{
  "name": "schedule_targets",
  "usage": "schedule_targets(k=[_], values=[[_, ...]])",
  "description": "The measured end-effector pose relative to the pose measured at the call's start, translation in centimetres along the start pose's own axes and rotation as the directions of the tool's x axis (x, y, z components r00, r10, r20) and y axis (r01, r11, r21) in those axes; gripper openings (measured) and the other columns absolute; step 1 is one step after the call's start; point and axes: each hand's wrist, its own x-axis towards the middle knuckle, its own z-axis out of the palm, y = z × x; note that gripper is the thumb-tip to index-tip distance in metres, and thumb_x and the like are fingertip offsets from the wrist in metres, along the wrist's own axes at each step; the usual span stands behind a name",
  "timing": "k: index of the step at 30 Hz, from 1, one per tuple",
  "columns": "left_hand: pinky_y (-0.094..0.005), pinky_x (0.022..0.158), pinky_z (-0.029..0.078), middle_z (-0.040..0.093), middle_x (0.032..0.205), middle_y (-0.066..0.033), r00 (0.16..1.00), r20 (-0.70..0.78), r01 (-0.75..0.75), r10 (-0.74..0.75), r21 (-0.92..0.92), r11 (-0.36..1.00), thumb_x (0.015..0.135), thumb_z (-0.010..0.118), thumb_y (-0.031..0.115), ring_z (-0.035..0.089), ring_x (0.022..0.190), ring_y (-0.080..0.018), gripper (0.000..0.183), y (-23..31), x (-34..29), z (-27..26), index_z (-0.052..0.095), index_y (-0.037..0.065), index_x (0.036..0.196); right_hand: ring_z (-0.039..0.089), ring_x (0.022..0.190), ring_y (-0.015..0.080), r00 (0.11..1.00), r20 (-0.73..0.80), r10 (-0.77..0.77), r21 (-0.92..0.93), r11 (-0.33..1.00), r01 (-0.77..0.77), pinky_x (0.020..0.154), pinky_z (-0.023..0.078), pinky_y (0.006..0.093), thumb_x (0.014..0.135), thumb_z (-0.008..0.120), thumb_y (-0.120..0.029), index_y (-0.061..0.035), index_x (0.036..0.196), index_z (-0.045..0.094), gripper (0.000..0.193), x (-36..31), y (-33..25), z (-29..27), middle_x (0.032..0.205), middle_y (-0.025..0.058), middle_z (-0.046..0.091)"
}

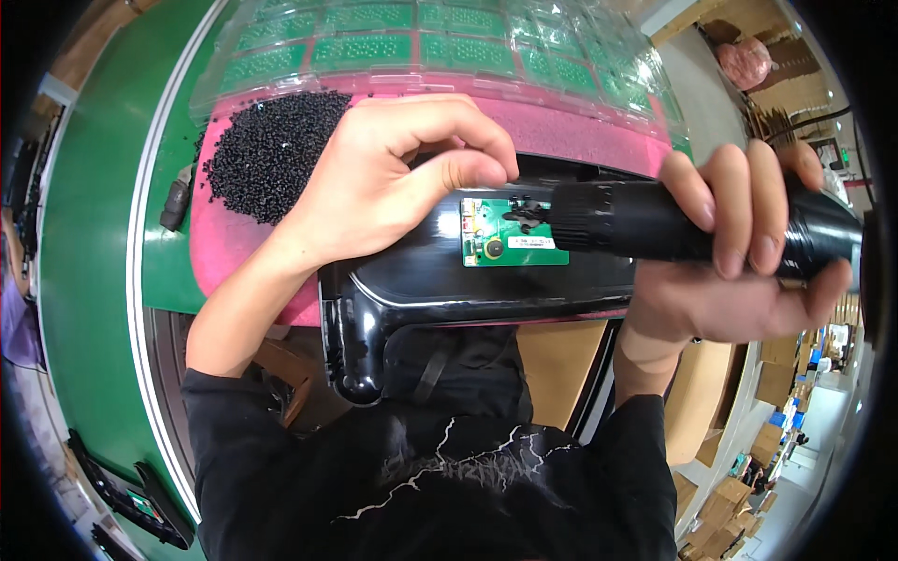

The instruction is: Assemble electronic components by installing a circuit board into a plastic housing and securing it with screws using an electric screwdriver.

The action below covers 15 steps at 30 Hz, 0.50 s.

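My right hand [748, 224] is wrapped round a black electric screwdriver [645, 220] with a ribbed collar. The collar end lies over the right part of a green circuit board [514, 252], and the bit cannot be made out clearly. That board sits on a glossy black plastic housing [449, 285]. Just above the board's upper left, my left hand [402, 178] is closed, thumb and forefinger pressed together; whatever may be between them is hidden. Beside the left wrist lies a heap of small black screws [271, 150] on a pink mat [220, 252].
Clear plastic trays [374, 51] with several green boards run along the far side. A small dark object [175, 201] lies on the green table [94, 234] left of the mat. Another black housing [140, 500] is at the lower left. Cardboard boxes [720, 514] stand at the right.
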Motion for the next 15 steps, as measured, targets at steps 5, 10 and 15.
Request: schedule_targets(k=[5, 10, 15], values=[[-0.0290, 0.067, 0.051, 0.067, 0.086, -0.0105, 0.991, 0.129, -0.002, -0.030, 0.239, 0.971, 0.081, 0.068, -0.005, 0.065, 0.074, -0.0186, 0.009, -0.1, 0.0, 0.1, 0.065, -0.004, 0.089, 0.045, 0.053, 0.0042, 0.985, -0.124, -0.116, -0.142, 0.985, 0.098, 0.064, 0.037, 0.0233, 0.073, 0.075, -0.040, -0.0127, 0.102, 0.053, 0.046, -0.6, -0.8, 1.2, 0.063, -0.0087, 0.049], [-0.0331, 0.066, 0.052, 0.066, 0.086, -0.0121, 0.983, 0.143, -0.145, 0.115, 0.227, 0.963, 0.076, 0.072, -0.005, 0.064, 0.076, -0.0253, 0.017, -0.3, -0.3, 0.9, 0.063, -0.005, 0.091, 0.047, 0.052, 0.0048, 0.993, 0.000, -0.118, -0.155, 0.981, 0.116, 0.066, 0.038, 0.0235, 0.070, 0.076, -0.043, -0.0135, 0.101, 0.052, 0.049, -0.8, -0.2, 1.2, 0.063, -0.0080, 0.050], [-0.0337, 0.066, 0.052, 0.067, 0.087, -0.0129, 0.978, 0.163, -0.174, 0.132, 0.277, 0.945, 0.074, 0.074, -0.004, 0.064, 0.077, -0.0263, 0.020, -0.1, -0.5, 1.0, 0.064, -0.004, 0.091, 0.048, 0.055, 0.0058, 0.997, 0.058, -0.057, -0.202, 0.977, 0.067, 0.067, 0.038, 0.0246, 0.073, 0.075, -0.047, -0.0129, 0.105, 0.053, 0.052, -1.1, -0.8, 0.5, 0.065, -0.0071, 0.051]])
